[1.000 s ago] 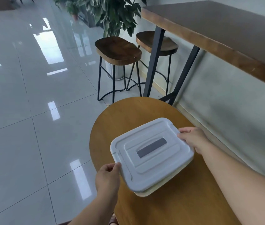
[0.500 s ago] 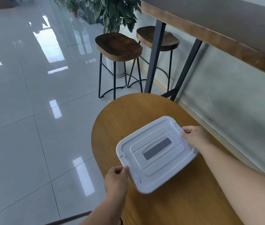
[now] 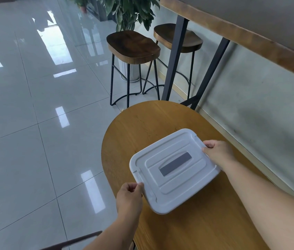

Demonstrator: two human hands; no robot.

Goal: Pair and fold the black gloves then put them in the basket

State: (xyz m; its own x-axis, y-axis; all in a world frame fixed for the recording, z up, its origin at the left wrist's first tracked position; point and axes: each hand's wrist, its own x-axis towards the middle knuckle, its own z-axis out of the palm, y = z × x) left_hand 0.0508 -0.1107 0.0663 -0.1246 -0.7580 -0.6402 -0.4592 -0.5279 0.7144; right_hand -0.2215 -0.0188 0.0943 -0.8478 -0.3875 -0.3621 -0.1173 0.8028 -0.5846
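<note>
Bright daylight — window glare on glossy floor (image 3: 56,47); edges bowed.

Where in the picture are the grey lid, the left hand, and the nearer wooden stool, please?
grey lid (image 3: 174,170): head view, on the dark rectangular label at its centre.
left hand (image 3: 129,197): head view, on the back of the hand.
nearer wooden stool (image 3: 132,46): head view, on the middle of its dark seat.

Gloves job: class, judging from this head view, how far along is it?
Done: nothing visible; no gloves in sight. In hand: left hand and right hand grip opposite edges of the lidded box on the table. Left: pairing, folding, putting in.
</note>
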